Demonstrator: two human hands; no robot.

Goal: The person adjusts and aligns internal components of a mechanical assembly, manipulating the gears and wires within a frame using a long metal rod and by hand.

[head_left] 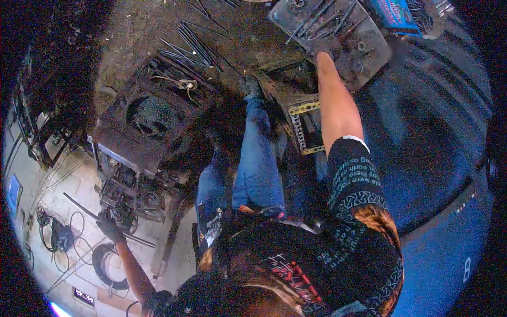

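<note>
My left hand, in a dark glove, is closed around a thin metal rod, which sticks out on both sides of it. It is at the far left, beside a dark machine. My right arm stretches forward to a grey metal tray. At its end, my right hand is over the tray's near edge. Its fingers are too dark and blurred to make out. Several long bolts or rods and a ring-shaped nut lie on the tray.
A bundle of thin rods lies on the dirt floor ahead. A dark metal bench with a round part stands left of my legs. Coiled cable hangs at lower left. A blue box is at upper right, and a yellow perforated frame is below the tray.
</note>
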